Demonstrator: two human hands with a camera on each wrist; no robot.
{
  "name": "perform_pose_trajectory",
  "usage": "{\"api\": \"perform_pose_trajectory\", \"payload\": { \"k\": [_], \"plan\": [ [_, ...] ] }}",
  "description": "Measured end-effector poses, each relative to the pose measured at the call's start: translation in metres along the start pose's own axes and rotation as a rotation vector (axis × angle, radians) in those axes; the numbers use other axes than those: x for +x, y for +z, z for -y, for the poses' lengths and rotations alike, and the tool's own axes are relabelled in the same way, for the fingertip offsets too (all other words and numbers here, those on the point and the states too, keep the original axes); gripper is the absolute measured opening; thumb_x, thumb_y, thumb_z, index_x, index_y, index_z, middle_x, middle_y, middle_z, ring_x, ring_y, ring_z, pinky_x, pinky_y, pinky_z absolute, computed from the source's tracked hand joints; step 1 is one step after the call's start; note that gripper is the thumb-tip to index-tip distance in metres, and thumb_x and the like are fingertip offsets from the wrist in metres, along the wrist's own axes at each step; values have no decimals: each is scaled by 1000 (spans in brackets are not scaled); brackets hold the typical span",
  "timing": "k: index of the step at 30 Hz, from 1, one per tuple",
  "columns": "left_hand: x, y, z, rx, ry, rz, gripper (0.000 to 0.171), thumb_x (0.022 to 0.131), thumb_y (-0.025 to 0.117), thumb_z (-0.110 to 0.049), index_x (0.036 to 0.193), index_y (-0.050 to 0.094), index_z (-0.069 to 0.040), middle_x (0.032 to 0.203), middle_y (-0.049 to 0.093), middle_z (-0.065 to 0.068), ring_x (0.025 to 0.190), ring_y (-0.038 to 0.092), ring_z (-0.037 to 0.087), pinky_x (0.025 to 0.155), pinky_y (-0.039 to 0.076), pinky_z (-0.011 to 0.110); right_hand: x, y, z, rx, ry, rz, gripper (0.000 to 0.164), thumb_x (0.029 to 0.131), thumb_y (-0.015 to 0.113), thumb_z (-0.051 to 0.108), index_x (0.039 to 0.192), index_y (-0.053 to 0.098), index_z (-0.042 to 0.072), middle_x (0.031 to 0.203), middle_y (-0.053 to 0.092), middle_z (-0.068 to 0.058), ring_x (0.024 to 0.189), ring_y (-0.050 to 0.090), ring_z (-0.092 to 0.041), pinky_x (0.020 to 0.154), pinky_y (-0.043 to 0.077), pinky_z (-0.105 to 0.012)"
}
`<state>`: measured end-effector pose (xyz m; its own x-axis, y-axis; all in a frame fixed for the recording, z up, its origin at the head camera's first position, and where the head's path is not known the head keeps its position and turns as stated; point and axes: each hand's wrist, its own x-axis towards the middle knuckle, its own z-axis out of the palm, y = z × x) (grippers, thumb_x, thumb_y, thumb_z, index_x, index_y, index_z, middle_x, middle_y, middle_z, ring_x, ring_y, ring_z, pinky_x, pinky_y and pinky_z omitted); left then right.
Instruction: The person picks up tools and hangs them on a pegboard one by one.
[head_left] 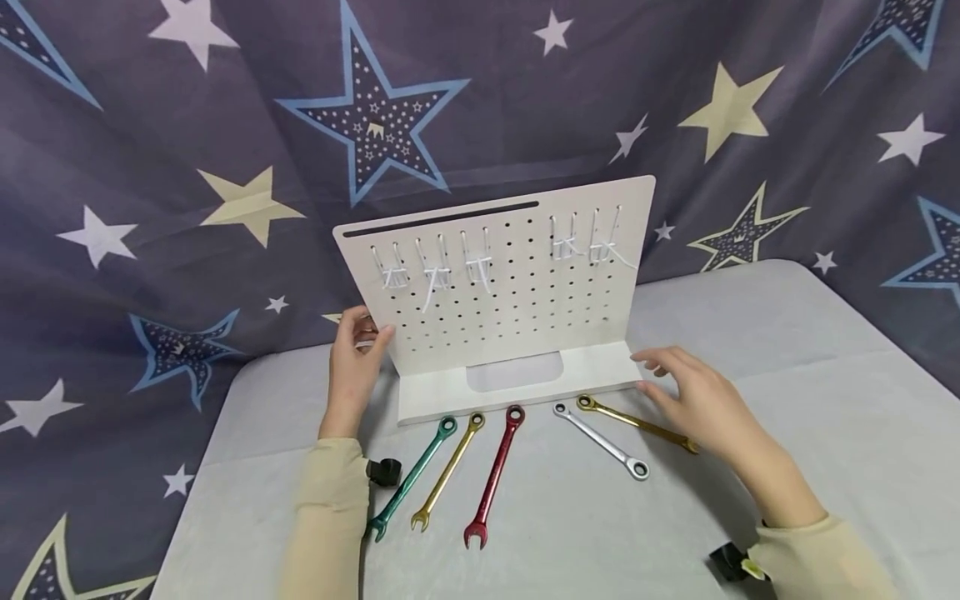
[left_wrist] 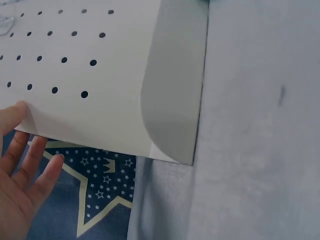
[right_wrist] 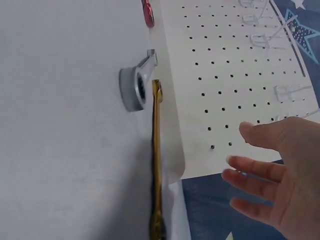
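A white pegboard (head_left: 517,308) stands upright on its base (head_left: 435,392). My left hand (head_left: 354,367) holds its left edge; in the left wrist view the thumb (left_wrist: 14,116) lies on the front face and the other fingers go behind. At the base's right end is my right hand (head_left: 693,400), its fingertips close to the edge and its thumb and fingers apart with nothing between them. In front lie ratcheting wrenches: a green one (head_left: 414,477), a gold one (head_left: 447,473), a red one (head_left: 495,479), a silver one (head_left: 602,442) and another gold one (head_left: 639,422).
Several clear hooks (head_left: 478,265) with white ties hang on the board's upper part. A grey cloth (head_left: 570,533) covers the table. Close behind the board hangs a dark curtain (head_left: 525,108) with a star print.
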<state>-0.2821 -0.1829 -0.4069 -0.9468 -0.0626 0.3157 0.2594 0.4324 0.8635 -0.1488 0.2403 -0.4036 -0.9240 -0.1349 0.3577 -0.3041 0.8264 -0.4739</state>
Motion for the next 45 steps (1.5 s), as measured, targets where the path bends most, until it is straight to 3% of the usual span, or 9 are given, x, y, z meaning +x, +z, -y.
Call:
{"api": "perform_pose_trajectory", "payload": {
  "k": [7, 16, 22, 31, 38, 45],
  "plan": [
    [2, 2, -3, 76, 39, 18, 52, 96, 68, -20, 140, 41, -15, 114, 57, 13, 102, 57, 24, 85, 46, 36, 1, 5, -8, 82, 0, 102, 28, 88, 74, 4, 115, 67, 8, 90, 68, 1, 81, 63, -18, 72, 51, -42],
    [-4, 3, -4, 119, 22, -2, 56, 96, 69, -20, 142, 39, -15, 115, 57, 13, 101, 58, 26, 85, 48, 39, -3, 16, -16, 96, 66, 301, 13, 86, 77, 12, 97, 69, 14, 76, 58, 10, 69, 53, -7, 66, 46, -32],
    [-2, 2, -6, 180, 51, 22, 61, 94, 71, -20, 143, 34, -14, 115, 56, 14, 100, 60, 27, 84, 51, 41, -7, 21, -14, 98, 82, 339, 18, 79, 81, 9, 90, 67, 13, 71, 52, 9, 65, 47, -7, 60, 41, -28],
    [-10, 4, -12, 240, -46, -52, 55, 97, 66, -27, 142, 37, -14, 115, 57, 12, 102, 59, 28, 78, 44, 41, -14, 28, -7, 31, 112, 364, 18, 79, 82, 13, 85, 64, 14, 70, 53, 9, 64, 46, -9, 61, 41, -32],
    [-7, 4, -13, 254, -34, -64, 50, 96, 68, -24, 138, 43, -14, 112, 60, 10, 99, 60, 26, 78, 45, 40, -12, 26, -3, -6, 120, 383, 19, 80, 81, 15, 81, 62, 17, 69, 51, 9, 63, 45, -10, 60, 39, -32],
    [-3, -2, -6, 272, 33, 6, 54, 94, 71, -26, 139, 44, -15, 112, 62, 13, 99, 64, 29, 83, 52, 44, -10, 23, -2, -75, 90, 355, 19, 82, 79, 15, 81, 61, 20, 70, 50, 10, 66, 45, -11, 60, 38, -34]
  ]
}}
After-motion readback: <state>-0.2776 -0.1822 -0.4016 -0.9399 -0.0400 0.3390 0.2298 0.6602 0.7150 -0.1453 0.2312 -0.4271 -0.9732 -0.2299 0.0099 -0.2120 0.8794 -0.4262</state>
